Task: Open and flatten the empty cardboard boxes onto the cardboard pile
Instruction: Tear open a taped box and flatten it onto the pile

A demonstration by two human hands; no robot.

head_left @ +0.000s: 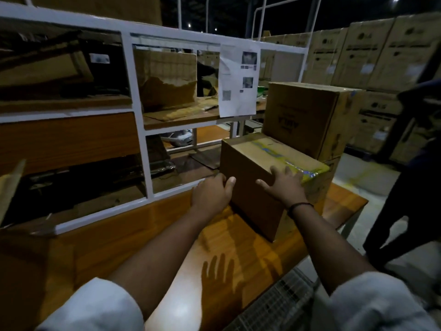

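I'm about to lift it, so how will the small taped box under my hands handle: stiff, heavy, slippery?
Probably stiff: the small taped box is sealed, its faces flat and square. Likely light if empty, as the task says. Plain cardboard should grip well under the left hand and right hand; the glossy tape may be slicker.

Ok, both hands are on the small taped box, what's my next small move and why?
Probably slide the small box toward you: it sits close in front of the larger box, tape sealing its top, left hand gripping its corner, right hand flat on top.
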